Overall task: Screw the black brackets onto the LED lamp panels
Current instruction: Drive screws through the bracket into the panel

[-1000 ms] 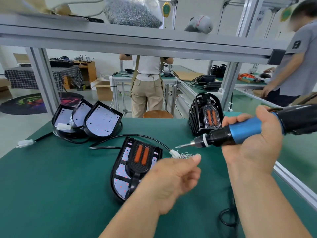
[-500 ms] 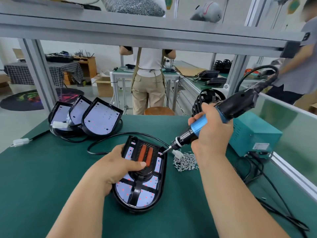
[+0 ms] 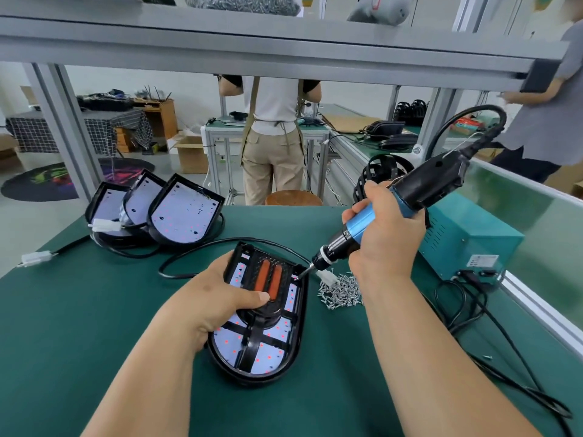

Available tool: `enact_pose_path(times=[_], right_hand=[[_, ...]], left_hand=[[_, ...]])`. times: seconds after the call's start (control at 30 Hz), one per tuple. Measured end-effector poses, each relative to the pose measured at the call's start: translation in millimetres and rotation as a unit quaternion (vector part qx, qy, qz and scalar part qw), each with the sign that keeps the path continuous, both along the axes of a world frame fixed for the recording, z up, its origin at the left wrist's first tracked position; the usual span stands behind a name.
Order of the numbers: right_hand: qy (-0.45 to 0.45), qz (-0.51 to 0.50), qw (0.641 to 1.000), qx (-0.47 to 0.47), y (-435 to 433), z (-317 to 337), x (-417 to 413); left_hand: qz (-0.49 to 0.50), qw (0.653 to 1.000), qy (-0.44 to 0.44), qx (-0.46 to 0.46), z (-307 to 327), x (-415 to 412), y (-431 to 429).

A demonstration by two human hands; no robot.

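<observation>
An LED lamp panel (image 3: 258,357) in a black shell lies on the green table (image 3: 79,326) in front of me, with a black bracket (image 3: 252,339) bearing two orange strips laid across it. My left hand (image 3: 211,307) grips the panel's left edge, thumb pressing the bracket. My right hand (image 3: 385,238) holds a blue and black electric screwdriver (image 3: 394,209), tilted down to the left. Its bit tip touches the bracket's upper right corner. A pile of small silver screws (image 3: 340,290) lies just right of the panel.
Three more lamp panels (image 3: 184,214) lean stacked at the table's far left, their black cables and white connectors (image 3: 36,258) trailing. A teal power box (image 3: 467,247) sits at right with cables running toward me. More black brackets (image 3: 378,171) stand behind my right hand. Two people stand beyond.
My left hand left the screw pile and took hold of the panel. The screwdriver swung from level to tilted, and its bit came down onto the bracket's upper right corner.
</observation>
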State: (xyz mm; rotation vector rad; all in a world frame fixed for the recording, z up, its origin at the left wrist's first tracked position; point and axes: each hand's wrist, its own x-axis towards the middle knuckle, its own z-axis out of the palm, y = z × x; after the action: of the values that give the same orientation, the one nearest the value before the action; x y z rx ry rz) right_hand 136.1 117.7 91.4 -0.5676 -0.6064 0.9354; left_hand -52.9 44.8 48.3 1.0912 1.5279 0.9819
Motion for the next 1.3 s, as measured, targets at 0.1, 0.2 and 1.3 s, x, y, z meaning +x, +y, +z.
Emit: enact_pose_path(times=[0.1,0.2,1.3], right_hand=[[-0.003,0.0,1.0,0.002,-0.1,0.0,-1.7],[-0.008,0.003,1.0,0.004,-0.8,0.5,-2.9],[-0.166,0.002,0.982,0.086,-18.5,1.5,-20.7]], left_hand=[[-0.007,1.0,0.006,0.007,-0.5,0.2,1.3],[-0.011,1.0,0.005,0.01,-1.0,0.1,1.5],[-0.005,0.997,0.075,0.031,1.7,5.1,4.7]])
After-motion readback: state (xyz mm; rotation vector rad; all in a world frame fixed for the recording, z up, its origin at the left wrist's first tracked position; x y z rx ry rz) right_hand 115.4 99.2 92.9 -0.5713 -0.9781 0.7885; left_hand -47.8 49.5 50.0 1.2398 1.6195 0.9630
